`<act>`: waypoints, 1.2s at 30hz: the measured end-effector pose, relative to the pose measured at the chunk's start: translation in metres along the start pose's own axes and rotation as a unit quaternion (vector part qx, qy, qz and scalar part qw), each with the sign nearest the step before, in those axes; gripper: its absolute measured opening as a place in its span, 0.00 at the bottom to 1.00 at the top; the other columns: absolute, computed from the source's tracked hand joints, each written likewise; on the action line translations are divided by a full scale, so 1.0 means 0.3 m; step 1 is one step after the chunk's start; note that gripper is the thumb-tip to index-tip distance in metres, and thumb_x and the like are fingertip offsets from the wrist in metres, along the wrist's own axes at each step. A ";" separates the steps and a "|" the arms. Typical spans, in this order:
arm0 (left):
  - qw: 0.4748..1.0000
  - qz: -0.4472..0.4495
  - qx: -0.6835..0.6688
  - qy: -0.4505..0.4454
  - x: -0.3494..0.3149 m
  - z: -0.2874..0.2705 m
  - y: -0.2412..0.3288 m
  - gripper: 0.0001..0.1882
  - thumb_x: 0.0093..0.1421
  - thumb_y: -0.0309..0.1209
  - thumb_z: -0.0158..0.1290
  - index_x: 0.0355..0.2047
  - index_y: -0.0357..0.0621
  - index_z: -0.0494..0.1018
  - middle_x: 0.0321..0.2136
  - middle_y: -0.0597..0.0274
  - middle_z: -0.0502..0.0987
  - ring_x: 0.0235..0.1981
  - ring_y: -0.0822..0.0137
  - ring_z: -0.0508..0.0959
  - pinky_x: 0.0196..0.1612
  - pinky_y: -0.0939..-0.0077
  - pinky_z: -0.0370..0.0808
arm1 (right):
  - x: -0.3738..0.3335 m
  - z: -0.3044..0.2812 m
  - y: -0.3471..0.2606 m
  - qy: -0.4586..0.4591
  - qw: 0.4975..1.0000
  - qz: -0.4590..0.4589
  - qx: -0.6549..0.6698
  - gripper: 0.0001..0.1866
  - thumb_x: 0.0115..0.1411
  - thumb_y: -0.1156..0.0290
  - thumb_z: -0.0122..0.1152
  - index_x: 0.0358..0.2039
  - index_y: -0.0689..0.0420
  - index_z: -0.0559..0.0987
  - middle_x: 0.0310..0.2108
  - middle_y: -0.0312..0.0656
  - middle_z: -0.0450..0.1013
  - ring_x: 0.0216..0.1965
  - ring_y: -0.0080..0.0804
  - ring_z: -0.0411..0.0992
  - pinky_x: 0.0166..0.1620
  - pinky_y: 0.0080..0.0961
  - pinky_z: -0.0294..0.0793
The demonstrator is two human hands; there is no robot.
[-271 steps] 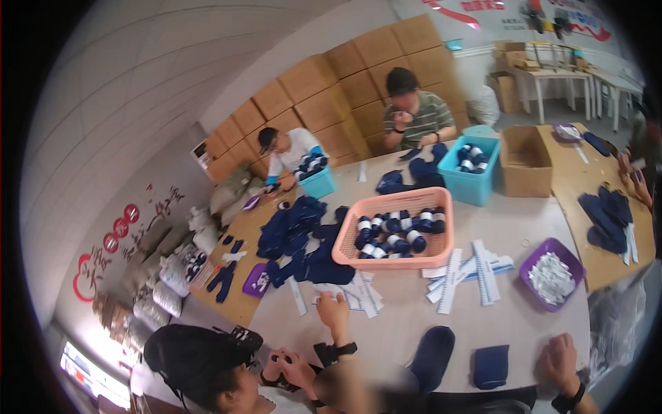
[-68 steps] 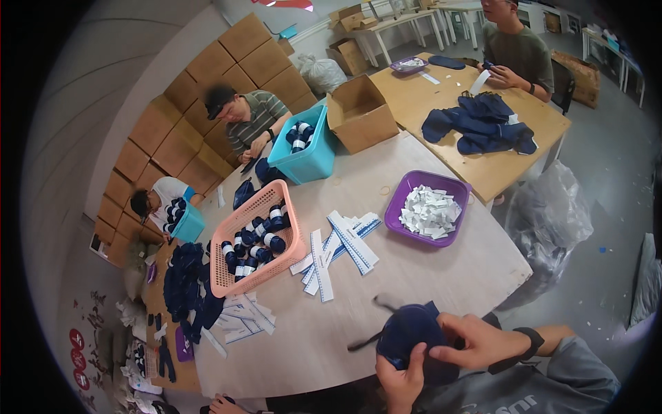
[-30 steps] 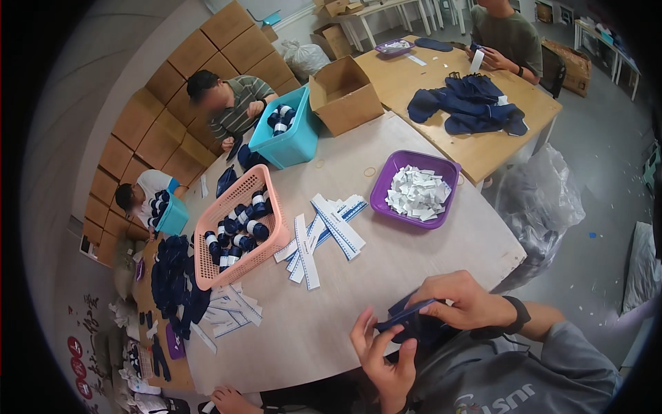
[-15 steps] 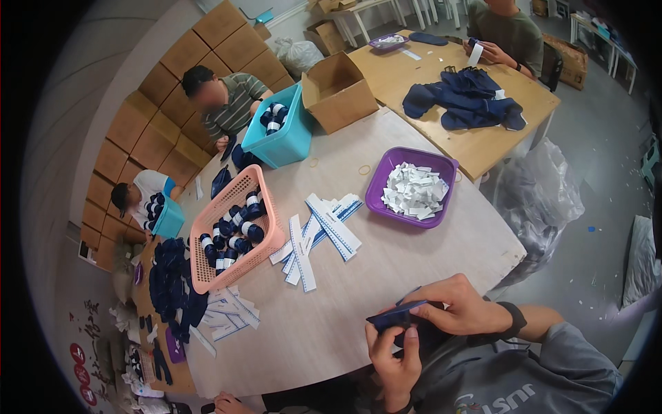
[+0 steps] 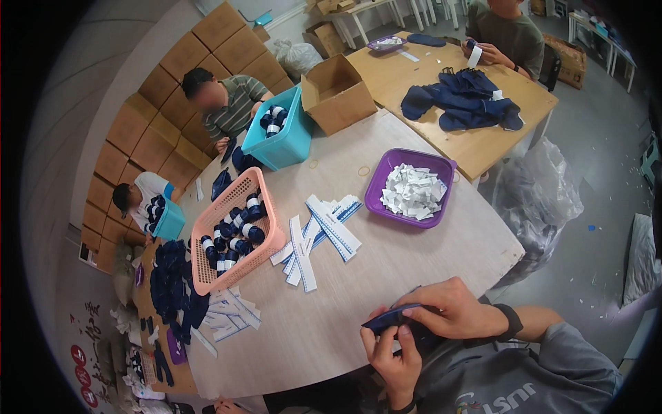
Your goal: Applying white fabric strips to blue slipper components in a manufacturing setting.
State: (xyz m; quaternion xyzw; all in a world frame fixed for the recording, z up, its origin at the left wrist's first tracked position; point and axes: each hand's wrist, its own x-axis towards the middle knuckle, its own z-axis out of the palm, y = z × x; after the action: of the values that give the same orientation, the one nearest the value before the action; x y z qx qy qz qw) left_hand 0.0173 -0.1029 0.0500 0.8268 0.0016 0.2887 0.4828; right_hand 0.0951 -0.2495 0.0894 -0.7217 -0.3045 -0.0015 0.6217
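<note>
Navy sock [image 5: 389, 319] still pinched, both hands, same table edge [image 5: 476, 272]

We see matt, soft navy cloth in the sock [image 5: 394, 319] pinched between the left hand [image 5: 393, 352] and right hand [image 5: 452, 310]. It lies over the table [image 5: 407, 255], whose top looks like pale, smooth wood-grain laminate. On that table, the purple tray [image 5: 381, 185] is glossy plastic and holds white paper slips [image 5: 414, 191]; beside it lie flat paper bands [image 5: 324, 231] and a salmon plastic basket [image 5: 238, 238] with a perforated wall.
</note>
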 end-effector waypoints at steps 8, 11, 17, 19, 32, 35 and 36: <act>1.000 0.015 0.007 0.018 0.007 0.021 0.019 0.10 0.67 0.27 0.54 0.37 0.28 0.78 0.46 0.42 0.74 0.52 0.46 0.77 0.51 0.60 0.74 | -0.018 0.000 -0.025 0.006 0.997 -0.022 -0.069 0.09 0.64 0.73 0.64 0.44 0.56 0.82 0.30 0.43 0.79 0.28 0.44 0.78 0.31 0.32 0.76; 0.999 0.021 -0.024 -0.034 -0.012 0.002 -0.029 0.09 0.66 0.27 0.58 0.38 0.30 0.79 0.46 0.46 0.75 0.51 0.51 0.78 0.47 0.65 0.75 | -0.014 -0.001 -0.025 0.023 0.999 -0.006 -0.026 0.09 0.64 0.74 0.63 0.44 0.59 0.83 0.31 0.44 0.80 0.28 0.41 0.79 0.32 0.29 0.76; 0.969 -0.124 -0.138 -0.162 -0.101 -0.036 -0.123 0.11 0.58 0.26 0.69 0.36 0.34 0.80 0.39 0.53 0.79 0.39 0.64 0.81 0.40 0.75 0.75 | -0.008 0.003 -0.014 0.043 0.979 0.107 0.167 0.09 0.68 0.76 0.59 0.47 0.62 0.82 0.33 0.40 0.81 0.35 0.17 0.74 0.38 0.20 0.76; 0.974 -0.109 -0.142 -0.136 -0.117 -0.007 -0.105 0.13 0.55 0.25 0.72 0.38 0.35 0.80 0.34 0.53 0.82 0.35 0.63 0.83 0.41 0.75 0.77 | 0.010 0.016 -0.006 0.054 0.965 0.149 0.212 0.10 0.68 0.75 0.60 0.47 0.63 0.82 0.34 0.41 0.81 0.37 0.16 0.73 0.38 0.20 0.76; 0.976 -0.102 -0.188 0.052 -0.091 -0.014 -0.070 0.16 0.58 0.28 0.70 0.39 0.36 0.74 0.35 0.62 0.75 0.35 0.71 0.73 0.43 0.76 0.71 | -0.111 -0.017 -0.037 -0.026 0.993 0.094 -0.063 0.07 0.64 0.66 0.67 0.36 0.56 0.81 0.22 0.38 0.76 0.20 0.31 0.74 0.25 0.27 0.71; 0.966 -0.122 -0.212 0.082 -0.078 -0.026 -0.051 0.10 0.62 0.28 0.65 0.38 0.31 0.80 0.31 0.60 0.79 0.34 0.70 0.75 0.43 0.77 0.71 | -0.123 -0.012 -0.021 -0.058 0.988 0.135 -0.056 0.10 0.66 0.63 0.65 0.37 0.56 0.81 0.18 0.39 0.74 0.18 0.35 0.74 0.24 0.29 0.69; 0.967 -0.160 -0.184 0.070 -0.084 -0.037 -0.057 0.11 0.62 0.28 0.65 0.38 0.30 0.81 0.32 0.57 0.82 0.33 0.71 0.77 0.42 0.78 0.73 | -0.123 -0.013 -0.020 -0.076 0.983 0.158 -0.054 0.10 0.66 0.61 0.65 0.37 0.56 0.81 0.16 0.39 0.73 0.18 0.36 0.74 0.24 0.30 0.68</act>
State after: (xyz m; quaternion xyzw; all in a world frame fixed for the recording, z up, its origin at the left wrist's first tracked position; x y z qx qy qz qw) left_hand -0.0042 -0.0920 0.0284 0.6903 0.1143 0.2607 0.6652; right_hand 0.0638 -0.2688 0.0815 -0.7913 -0.2321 0.1351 0.5493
